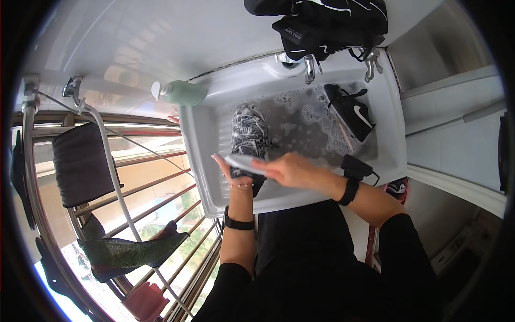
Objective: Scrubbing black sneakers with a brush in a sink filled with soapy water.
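Note:
A black-and-white patterned shoe (249, 124), streaked with suds, lies lengthwise on the ribbed left side of a white sink (193, 161). My left hand (234, 174) holds it near its close end, partly hidden by what crosses above. In my right hand (295, 171) is a pale, flat-backed tool (243, 162), probably a scrubbing brush, blurred and held across the shoe; its underside is out of sight. A black Nike sneaker (352, 114) rests tilted in the grey, foamy water (297, 129) at the sink's right.
Black sneakers (334, 26) sit above the metal taps (309, 68). A green pump bottle (183, 93) stands at the sink's back left corner. Leftward, a white hose (110, 161) hangs before window bars, where a dark cloth (86, 165) is draped. A wall (446, 108) borders the right.

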A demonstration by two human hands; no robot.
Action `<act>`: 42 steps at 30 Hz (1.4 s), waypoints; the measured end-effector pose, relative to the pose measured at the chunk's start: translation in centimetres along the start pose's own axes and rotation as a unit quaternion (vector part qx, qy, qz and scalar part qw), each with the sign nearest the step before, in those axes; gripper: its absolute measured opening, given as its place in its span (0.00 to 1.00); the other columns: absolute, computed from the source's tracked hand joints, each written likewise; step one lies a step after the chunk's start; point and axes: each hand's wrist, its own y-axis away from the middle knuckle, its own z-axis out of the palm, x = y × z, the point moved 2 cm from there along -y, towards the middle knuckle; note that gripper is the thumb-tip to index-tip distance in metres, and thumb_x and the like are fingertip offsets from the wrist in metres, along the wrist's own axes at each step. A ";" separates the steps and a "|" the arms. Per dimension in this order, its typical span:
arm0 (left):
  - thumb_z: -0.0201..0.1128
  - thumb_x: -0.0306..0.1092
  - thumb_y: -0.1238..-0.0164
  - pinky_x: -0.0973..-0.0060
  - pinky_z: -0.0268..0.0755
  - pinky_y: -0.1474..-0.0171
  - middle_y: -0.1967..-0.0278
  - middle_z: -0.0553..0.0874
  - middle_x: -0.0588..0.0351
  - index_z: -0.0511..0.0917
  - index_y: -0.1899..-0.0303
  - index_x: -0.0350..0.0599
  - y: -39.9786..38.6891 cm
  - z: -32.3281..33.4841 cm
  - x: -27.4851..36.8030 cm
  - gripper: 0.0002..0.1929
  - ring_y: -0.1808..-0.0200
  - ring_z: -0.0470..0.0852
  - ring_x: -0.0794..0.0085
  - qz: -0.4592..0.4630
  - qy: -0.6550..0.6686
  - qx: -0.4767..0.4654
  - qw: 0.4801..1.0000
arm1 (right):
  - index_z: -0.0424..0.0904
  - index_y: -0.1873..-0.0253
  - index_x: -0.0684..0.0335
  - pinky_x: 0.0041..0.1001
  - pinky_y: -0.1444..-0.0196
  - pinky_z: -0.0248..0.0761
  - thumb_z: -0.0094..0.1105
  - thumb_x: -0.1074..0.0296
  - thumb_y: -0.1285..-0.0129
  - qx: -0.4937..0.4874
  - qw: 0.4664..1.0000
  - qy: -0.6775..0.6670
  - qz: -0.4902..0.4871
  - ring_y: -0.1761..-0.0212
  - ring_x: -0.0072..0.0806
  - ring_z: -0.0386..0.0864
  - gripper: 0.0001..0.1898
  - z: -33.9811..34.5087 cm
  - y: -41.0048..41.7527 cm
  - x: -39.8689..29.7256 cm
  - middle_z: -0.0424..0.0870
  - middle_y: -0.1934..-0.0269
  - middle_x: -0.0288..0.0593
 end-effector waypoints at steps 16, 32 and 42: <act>0.43 0.68 0.38 0.53 0.50 0.31 0.33 0.60 0.44 0.50 0.32 0.39 0.8 0.7 -0.3 0.44 0.33 0.60 0.52 -0.471 0.511 0.194 0.693 | 0.72 0.40 0.41 0.40 0.73 0.71 0.60 0.65 0.42 0.082 0.994 0.070 0.014 0.75 0.48 0.78 0.24 -1.8 0.0 3.9 0.79 0.75 0.51; 0.41 0.68 0.36 0.58 0.56 0.35 0.47 0.76 0.52 0.66 0.41 0.46 0.8 0.6 2.7 0.36 0.41 0.70 0.60 -0.446 0.441 0.224 0.746 | 0.72 0.40 0.46 0.40 0.70 0.69 0.57 0.68 0.40 0.006 0.991 -0.091 0.101 0.72 0.53 0.75 0.22 6.2 -0.1 3.4 0.77 0.74 0.55; 0.48 0.29 0.30 0.57 0.64 0.39 0.47 0.76 0.48 0.69 0.44 0.37 4.7 -0.5 -2.2 0.15 0.44 0.74 0.57 -0.532 0.349 0.180 0.750 | 0.74 0.42 0.43 0.43 0.69 0.70 0.56 0.64 0.39 0.040 0.991 0.047 0.120 0.74 0.52 0.76 0.19 4.9 -4.1 4.9 0.78 0.76 0.55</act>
